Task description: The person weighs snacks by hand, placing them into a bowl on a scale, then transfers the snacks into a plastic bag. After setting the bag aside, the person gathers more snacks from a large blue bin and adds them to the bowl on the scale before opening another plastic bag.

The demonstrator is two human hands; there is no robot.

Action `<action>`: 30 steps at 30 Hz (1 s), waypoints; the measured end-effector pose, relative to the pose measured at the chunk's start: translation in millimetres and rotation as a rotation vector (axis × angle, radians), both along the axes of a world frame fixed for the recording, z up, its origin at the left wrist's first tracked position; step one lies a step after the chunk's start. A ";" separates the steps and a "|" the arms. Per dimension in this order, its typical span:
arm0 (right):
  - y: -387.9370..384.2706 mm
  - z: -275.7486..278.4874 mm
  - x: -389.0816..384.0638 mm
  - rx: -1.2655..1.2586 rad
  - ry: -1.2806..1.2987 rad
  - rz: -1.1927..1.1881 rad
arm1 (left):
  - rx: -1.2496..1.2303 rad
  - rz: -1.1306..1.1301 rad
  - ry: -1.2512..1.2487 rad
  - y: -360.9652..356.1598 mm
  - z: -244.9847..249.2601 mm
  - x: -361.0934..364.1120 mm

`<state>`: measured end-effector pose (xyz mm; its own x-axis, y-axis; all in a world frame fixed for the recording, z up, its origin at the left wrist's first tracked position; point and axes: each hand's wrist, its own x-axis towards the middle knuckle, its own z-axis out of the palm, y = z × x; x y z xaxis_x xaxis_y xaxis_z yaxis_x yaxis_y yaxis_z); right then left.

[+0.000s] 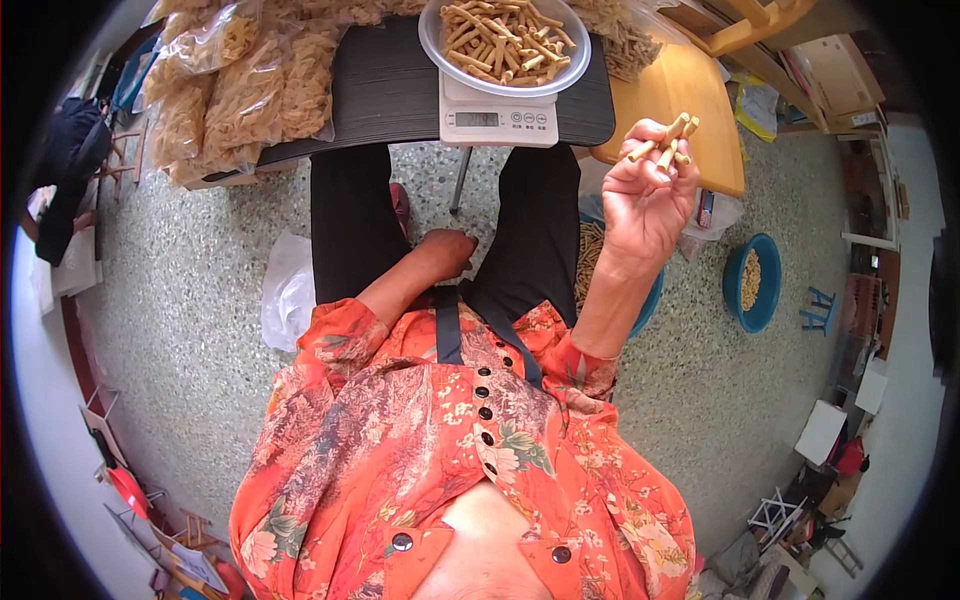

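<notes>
My right hand [648, 195] is raised at the right of the table, its fingers closed around several short, tan stick-shaped snacks [668, 150]. Left of it, a white bowl [430, 45] heaped with similar sticks [505, 40] sits on a white digital scale [500, 122]. The scale's display is lit, but its digits are too small to read surely. My left hand [447, 252] rests on my lap, curled into a loose fist, with nothing visible in it.
Clear bags of tan snacks [240, 90] are stacked at the left of the dark table [385, 85]. A wooden stool [690, 95] stands at right. On the floor are a teal basin [765, 310] holding pieces and a white plastic bag [288, 290]. Another tub of sticks [590, 255] is partly hidden by my right arm.
</notes>
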<state>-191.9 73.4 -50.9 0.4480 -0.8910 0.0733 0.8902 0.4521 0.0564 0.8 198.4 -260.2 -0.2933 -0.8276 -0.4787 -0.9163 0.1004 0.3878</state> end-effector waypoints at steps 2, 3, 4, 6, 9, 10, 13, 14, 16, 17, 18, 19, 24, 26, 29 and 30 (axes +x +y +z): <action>-0.4 -3.9 -2.1 0.011 -0.017 -0.022 | 0.006 -0.014 0.013 -1.0 -0.8 2.6; -0.6 -6.2 -2.9 0.022 -0.010 -0.026 | 0.015 -0.025 0.029 -0.3 -1.4 3.9; -0.6 -8.0 -4.4 0.033 -0.003 -0.032 | 0.016 -0.028 0.026 0.3 -2.0 4.4; 0.8 -7.3 -7.1 0.028 -0.007 -0.041 | 0.026 -0.024 0.013 0.5 -0.9 4.6; -0.1 -12.6 -15.8 0.025 -0.006 -0.029 | 0.021 -0.029 0.009 1.0 0.0 6.2; -1.4 -16.6 -19.9 0.027 -0.001 -0.007 | 0.019 -0.032 0.006 -0.2 -0.2 5.8; -1.7 -26.1 -23.5 0.061 0.005 -0.010 | 0.013 -0.047 0.000 0.8 -6.5 6.7; -0.4 -28.4 -23.2 0.059 0.002 -0.014 | 0.007 -0.048 -0.001 0.9 -6.4 7.1; 3.8 -34.3 -19.6 0.060 0.082 -0.037 | -0.001 -0.052 -0.006 0.9 -5.9 7.7; 7.8 -35.7 -18.7 0.041 0.099 -0.043 | 0.007 -0.045 -0.005 0.6 -3.9 6.8; 8.4 -42.0 -21.1 0.040 0.096 -0.045 | 0.015 -0.038 -0.003 0.3 -2.6 6.4; 8.4 -52.0 -25.6 0.026 0.074 -0.036 | 0.013 -0.039 -0.005 0.3 -1.6 6.1; 2.5 -136.7 -70.2 0.194 0.114 -0.198 | 0.015 -0.043 -0.006 0.3 -2.6 9.0; 7.1 -175.4 -92.2 0.309 0.147 -0.273 | 0.007 -0.027 0.000 -0.8 -1.8 9.3; 20.7 -232.2 -119.5 0.568 0.175 -0.338 | -0.046 0.032 0.019 -1.8 3.0 10.6; 26.1 -246.6 -125.7 0.664 0.207 -0.375 | -0.093 0.068 0.032 -2.0 6.5 9.8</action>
<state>-317.7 99.5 -297.5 0.0552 -0.8135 -0.5790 0.9984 0.0492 0.0259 10.7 196.5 -253.7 -0.2485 -0.8865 -0.3903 -0.9095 0.0748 0.4090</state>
